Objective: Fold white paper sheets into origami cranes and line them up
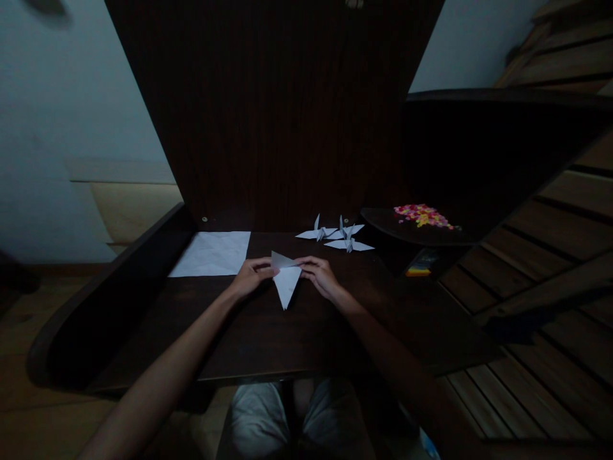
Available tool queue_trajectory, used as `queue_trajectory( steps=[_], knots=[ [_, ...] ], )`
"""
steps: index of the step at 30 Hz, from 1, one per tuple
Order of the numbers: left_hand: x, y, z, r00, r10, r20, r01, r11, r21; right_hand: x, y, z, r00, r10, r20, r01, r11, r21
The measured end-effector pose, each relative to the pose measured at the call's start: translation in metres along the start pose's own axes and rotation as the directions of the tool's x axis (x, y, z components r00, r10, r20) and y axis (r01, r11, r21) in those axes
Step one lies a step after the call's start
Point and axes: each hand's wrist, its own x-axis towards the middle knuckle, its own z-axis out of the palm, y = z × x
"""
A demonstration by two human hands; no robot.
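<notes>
A partly folded white origami paper (287, 285) lies between my hands over the middle of the dark desk, its narrow point towards me. A greyish flap stands up at its far end. My left hand (252, 275) pinches the paper's left edge between thumb and fingers. On the opposite edge, my right hand (320, 275) grips it with the fingers close together. Beyond my right hand stand several finished white paper cranes (349, 244), wings spread. To the left of my left hand, white paper (215, 253) lies flat on the desk.
A small corner shelf (383, 220) at the right holds a heap of tiny pink, red and yellow pieces (424, 215). Under it sits a rainbow-striped item (418, 271). A raised side panel (110, 287) bounds the desk (258, 348) on the left. Wooden slats are at far right.
</notes>
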Motion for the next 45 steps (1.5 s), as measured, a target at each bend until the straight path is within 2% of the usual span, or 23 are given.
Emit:
queue_trajectory(
  steps=[4, 8, 12, 14, 17, 22, 25, 29, 32, 38, 45],
  knots=[
    [0.002, 0.0, -0.001, 0.998, 0.028, -0.056, -0.032, 0.997, -0.07, 0.002, 0.004, -0.001, 0.998, -0.058, -0.006, 0.059, 0.998, 0.026],
    [0.001, 0.0, 0.004, 0.99, -0.139, -0.037, 0.125, 0.957, -0.26, 0.005, 0.01, 0.0, 0.987, -0.147, -0.07, 0.14, 0.986, -0.094],
    [-0.002, -0.002, 0.01, 0.97, -0.241, -0.026, 0.232, 0.955, -0.184, 0.004, 0.008, 0.001, 0.974, -0.211, -0.079, 0.195, 0.966, -0.169],
    [-0.003, -0.004, 0.011, 0.974, -0.226, -0.019, 0.222, 0.966, -0.13, 0.002, 0.005, 0.001, 0.983, -0.167, -0.072, 0.156, 0.978, -0.141],
    [-0.003, -0.005, 0.01, 0.989, -0.144, -0.015, 0.142, 0.984, -0.11, 0.0, 0.001, 0.002, 0.995, -0.08, -0.053, 0.077, 0.995, -0.059],
    [-0.003, -0.005, 0.008, 1.0, -0.021, 0.001, 0.021, 1.0, -0.014, 0.003, 0.006, 0.004, 0.993, -0.008, -0.117, 0.001, 0.998, -0.056],
    [-0.003, -0.006, 0.009, 0.995, -0.076, 0.056, 0.072, 0.994, 0.081, 0.005, 0.009, 0.002, 0.991, -0.005, -0.133, -0.002, 0.999, -0.048],
    [-0.004, -0.007, 0.01, 0.98, -0.138, 0.143, 0.139, 0.99, 0.009, 0.005, 0.007, -0.001, 0.989, 0.006, -0.145, -0.012, 0.999, -0.041],
    [-0.004, -0.008, 0.01, 0.975, -0.132, 0.177, 0.137, 0.99, -0.021, 0.004, 0.003, -0.002, 0.99, 0.008, -0.142, -0.011, 1.0, -0.019],
    [-0.002, -0.011, 0.01, 0.982, -0.082, 0.172, 0.092, 0.994, -0.054, 0.003, 0.001, -0.003, 0.991, 0.03, -0.128, -0.03, 1.0, 0.0],
    [-0.002, -0.009, 0.008, 0.973, -0.065, 0.222, 0.074, 0.997, -0.034, 0.004, 0.004, -0.005, 0.989, 0.052, -0.139, -0.054, 0.998, -0.013]
  ],
)
